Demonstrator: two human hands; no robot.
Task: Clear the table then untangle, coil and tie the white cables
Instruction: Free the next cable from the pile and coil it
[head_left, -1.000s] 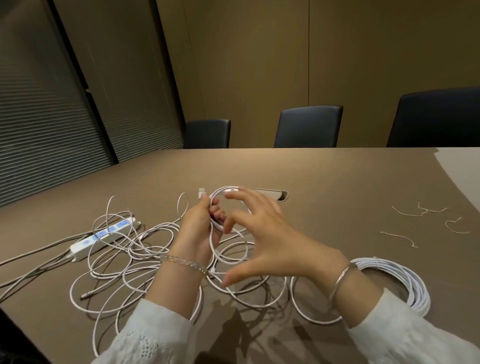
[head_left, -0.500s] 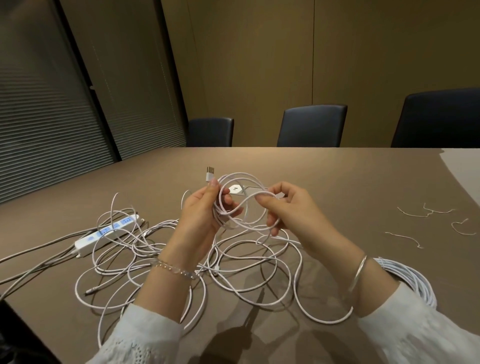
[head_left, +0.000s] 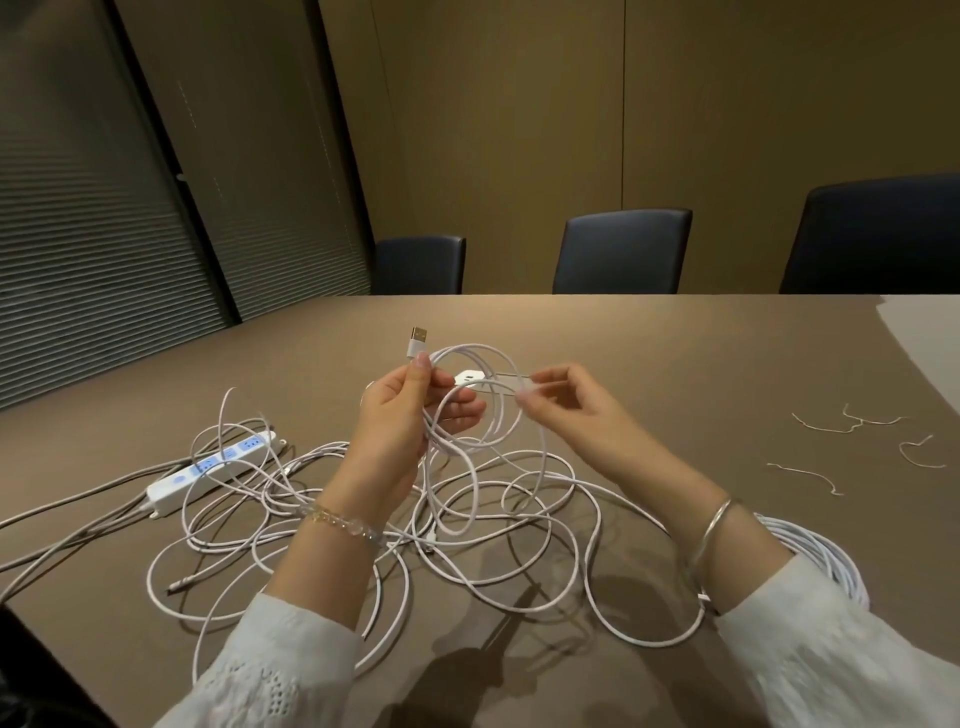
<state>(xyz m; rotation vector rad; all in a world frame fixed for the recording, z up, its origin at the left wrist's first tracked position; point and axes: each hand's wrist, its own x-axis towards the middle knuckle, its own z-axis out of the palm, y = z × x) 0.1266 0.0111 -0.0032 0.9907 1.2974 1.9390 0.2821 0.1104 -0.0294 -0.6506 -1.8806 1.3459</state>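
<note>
My left hand (head_left: 400, 410) grips the loops of a white cable (head_left: 470, 400) above the table (head_left: 675, 364) — USB plug (head_left: 417, 340) upward — while my right hand (head_left: 566, 415) pinches one strand. More cable sprawls tangled below, beside a power strip (head_left: 208, 473), a finished coil (head_left: 821, 556) and loose ties (head_left: 852, 421).

Matt brown table top (head_left: 675, 353); smooth white plastic-sheathed cables (head_left: 519, 525), one ending in a shiny metal USB plug (head_left: 418, 333); glossy white plastic power strip (head_left: 208, 470); thin paper-like twist ties (head_left: 852, 421); dark leather-look chairs (head_left: 623, 249)
</note>
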